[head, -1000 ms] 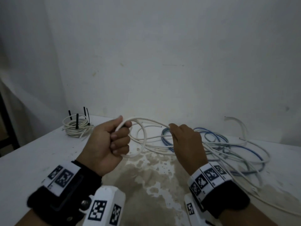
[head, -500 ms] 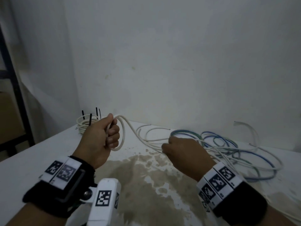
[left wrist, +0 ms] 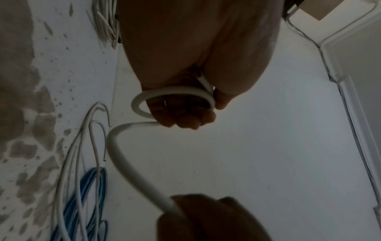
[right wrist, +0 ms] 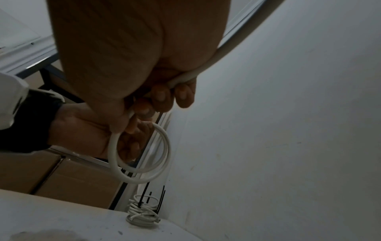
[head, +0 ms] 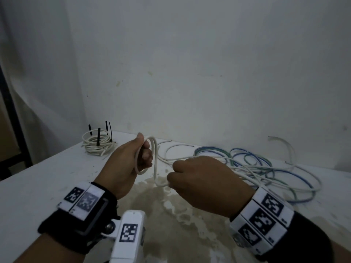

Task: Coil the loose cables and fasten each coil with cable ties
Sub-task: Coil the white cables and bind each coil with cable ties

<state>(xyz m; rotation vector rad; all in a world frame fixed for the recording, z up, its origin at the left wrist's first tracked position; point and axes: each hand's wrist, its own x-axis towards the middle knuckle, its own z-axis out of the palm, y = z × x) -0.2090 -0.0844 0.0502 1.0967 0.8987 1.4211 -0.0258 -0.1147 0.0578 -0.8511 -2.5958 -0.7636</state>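
Since half a second ago, the right hand (head: 205, 179) has come in closer to the left hand (head: 127, 164), and a second, longer loop of white cable (head: 155, 160) now hangs between them above the table (head: 38, 186).

Fingers of the left hand are curled round a small round loop of that smooth, stiff, round-section cable, with the thumb on top; the left wrist view shows the loop arching across the fingertips (left wrist: 185, 120) and a thick strand sweeping down to the other hand. Thumb and curled fingers of the right hand pinch the same cable, which runs on past the palm; the right wrist view shows two nested rings hanging by the left hand.

Behind the right hand the rest of the white cable trails into a loose tangle with thin blue cable (head: 284, 171) and a pale green strand (head: 252, 158), all lying flat in wide, irregular curves on the table. At the far left corner sits a finished coil (head: 97, 146) of white cable, tightly wound and bound with black cable ties (head: 98, 136) whose stiff tails stick upright.

The matte white tabletop is speckled, with a large brownish blotchy stain (head: 171, 211) under the hands. A plain, scuffed white wall (head: 209, 73) rises behind.
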